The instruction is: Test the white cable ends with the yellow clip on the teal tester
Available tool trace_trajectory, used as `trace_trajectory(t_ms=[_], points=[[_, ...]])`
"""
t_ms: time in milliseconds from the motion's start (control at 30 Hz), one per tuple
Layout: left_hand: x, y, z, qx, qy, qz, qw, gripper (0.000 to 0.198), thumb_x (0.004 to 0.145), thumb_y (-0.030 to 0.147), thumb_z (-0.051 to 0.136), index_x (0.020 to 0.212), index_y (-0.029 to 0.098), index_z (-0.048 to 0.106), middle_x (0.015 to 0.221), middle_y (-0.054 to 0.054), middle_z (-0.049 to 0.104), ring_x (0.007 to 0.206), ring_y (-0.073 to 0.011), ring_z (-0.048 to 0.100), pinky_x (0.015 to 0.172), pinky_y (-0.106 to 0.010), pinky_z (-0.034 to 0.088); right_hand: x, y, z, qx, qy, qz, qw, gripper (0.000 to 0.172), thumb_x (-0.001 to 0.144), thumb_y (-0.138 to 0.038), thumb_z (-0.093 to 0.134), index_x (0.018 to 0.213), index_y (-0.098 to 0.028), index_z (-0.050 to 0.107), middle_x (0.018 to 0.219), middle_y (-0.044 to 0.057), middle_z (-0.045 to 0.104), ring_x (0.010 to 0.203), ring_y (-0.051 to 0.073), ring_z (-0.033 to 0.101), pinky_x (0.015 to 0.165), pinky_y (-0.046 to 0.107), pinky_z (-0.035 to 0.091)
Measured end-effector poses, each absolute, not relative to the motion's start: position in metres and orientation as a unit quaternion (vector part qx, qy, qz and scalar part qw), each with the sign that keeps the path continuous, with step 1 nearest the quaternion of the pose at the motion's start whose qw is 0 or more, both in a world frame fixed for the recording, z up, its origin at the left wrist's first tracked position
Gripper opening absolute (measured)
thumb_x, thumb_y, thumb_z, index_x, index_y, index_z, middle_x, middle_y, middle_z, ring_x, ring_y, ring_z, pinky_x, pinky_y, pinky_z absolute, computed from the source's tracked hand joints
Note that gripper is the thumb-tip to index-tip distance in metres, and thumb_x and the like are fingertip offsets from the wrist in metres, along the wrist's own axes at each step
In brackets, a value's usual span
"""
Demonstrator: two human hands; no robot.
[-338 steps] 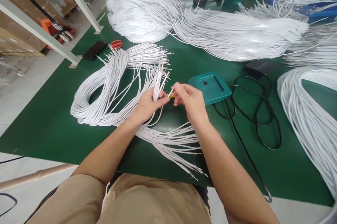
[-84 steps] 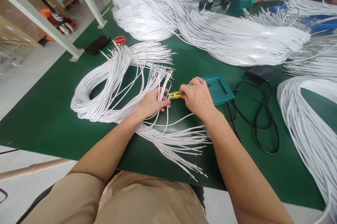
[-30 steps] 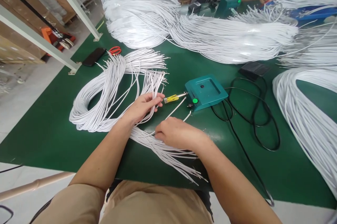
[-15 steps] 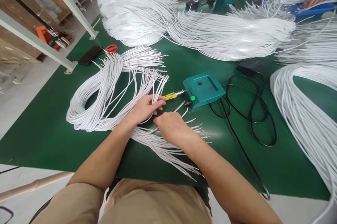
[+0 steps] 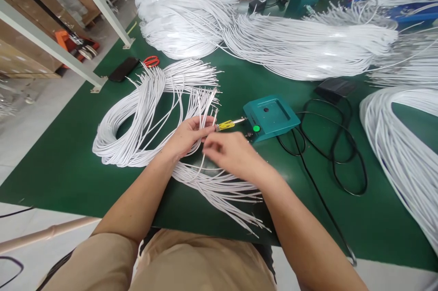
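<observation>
Coiled wires (image 5: 112,145): on the green tabletop (image 5: 68,158) at my far left, their ends pointing right, beyond my fingers.
My left hand (image 5: 190,136): thumb and fingers pinching a small bunch of wires (image 5: 207,107).
Bunch of wires: standing out of that pinch, long axis running away from me and leaning slightly right, ends farthest off.
Lone wire (image 5: 201,164): rises toward my right fingertips, between my two hands.
Loose wires (image 5: 212,186): fanned out rightward on my side of both hands.
Yellow clip (image 5: 226,125): just right of my left fingertips, which are nearest its left end; long axis sideways, climbing slightly toward the teal box (image 5: 272,115). Whether I touch it, I cannot tell.
My right hand (image 5: 232,152): just nearer my body than the clip, fingers curled beside the lone wire; I cannot tell whether they pinch it.
Teal box: right of both hands and apart from them, its green light (image 5: 256,128) lit.
</observation>
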State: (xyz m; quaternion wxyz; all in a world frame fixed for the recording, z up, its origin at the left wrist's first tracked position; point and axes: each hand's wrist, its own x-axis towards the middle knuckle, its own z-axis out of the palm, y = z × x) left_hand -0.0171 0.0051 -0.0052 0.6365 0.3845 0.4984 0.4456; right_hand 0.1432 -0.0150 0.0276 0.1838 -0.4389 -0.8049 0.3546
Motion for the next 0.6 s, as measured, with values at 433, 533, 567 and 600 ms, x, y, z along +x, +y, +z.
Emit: trace_trajectory(t_ms=[433,533,567,600], points=[[-0.014,0.001,-0.011,0.541,0.508,0.367,0.561,0.036,0.065,0.029,0.077,0.098,0.016,0.069,0.084,-0.003,0.068,0.069,-0.0115,0.060,0.054,-0.020,0.043,0.152,0.012,0.009,-0.502,-0.483,0.568,0.438,0.027,0.064,-0.038,0.076,0.071,-0.016,0.064,0.058,-0.004,0.059,0.041,0.006,0.046,0.041,0.022,0.039],[-0.014,0.001,-0.011,0.536,0.508,0.373,0.561,0.033,0.066,0.028,0.077,0.095,0.017,0.068,0.083,-0.002,0.067,0.069,-0.0107,0.059,0.054,-0.020,0.043,0.152,0.013,0.007,-0.490,-0.476,0.578,0.446,0.022,0.068,-0.036,0.073,0.072,-0.015,0.067,0.051,-0.005,0.054,0.042,0.006,0.045,0.045,0.022,0.041],[-0.013,0.001,-0.010,0.534,0.507,0.376,0.562,0.031,0.067,0.029,0.076,0.094,0.017,0.067,0.082,-0.002,0.066,0.068,-0.0103,0.058,0.054,-0.020,0.043,0.152,0.013,0.007,-0.485,-0.470,0.586,0.448,0.020,0.069,-0.035,0.072,0.072,-0.015,0.068,0.050,-0.006,0.052,0.042,0.007,0.045,0.046,0.022,0.041],[-0.012,0.000,-0.010,0.531,0.506,0.379,0.564,0.030,0.067,0.030,0.076,0.093,0.017,0.067,0.082,-0.002,0.065,0.068,-0.0101,0.058,0.054,-0.019,0.042,0.152,0.013,0.007,-0.478,-0.461,0.598,0.449,0.019,0.069,-0.034,0.071,0.073,-0.015,0.069,0.050,-0.006,0.052,0.043,0.007,0.045,0.047,0.022,0.041]])
